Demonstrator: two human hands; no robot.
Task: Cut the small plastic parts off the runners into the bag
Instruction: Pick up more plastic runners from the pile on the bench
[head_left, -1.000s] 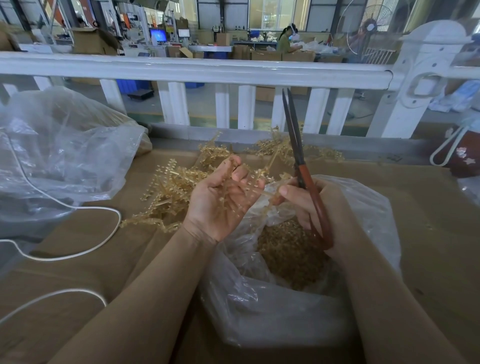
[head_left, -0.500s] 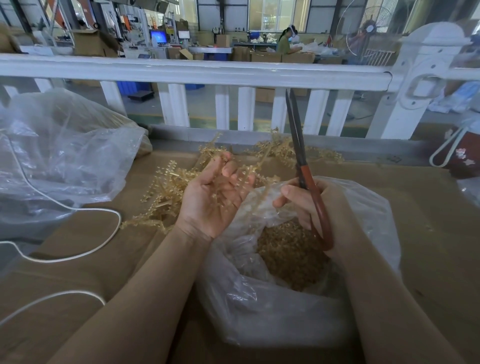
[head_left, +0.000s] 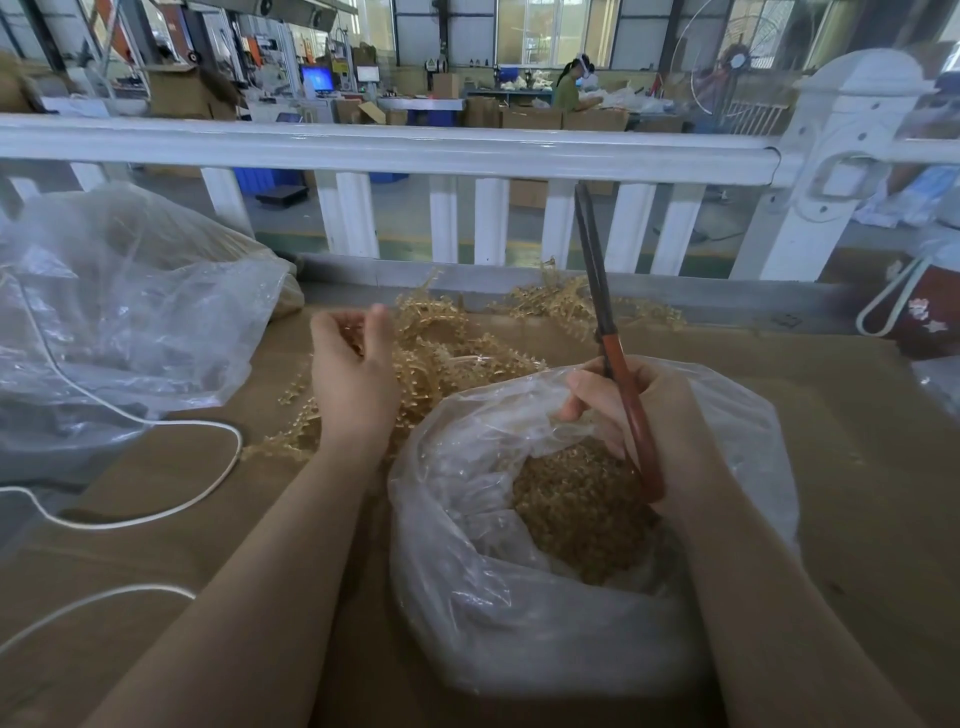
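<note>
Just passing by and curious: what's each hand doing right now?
Left hand: fingers curled over the pile of plastic strips; whether it holds one cannot be told.
Right hand: holding the scissors, blades closed.

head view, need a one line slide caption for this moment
Right hand holds red-handled scissors over the bag of cut parts; left hand reaches into the runners.

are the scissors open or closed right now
Closed: the two dark blades of the scissors lie together, pointing up past the railing, while the right hand grips the red handles over the bag.
</note>
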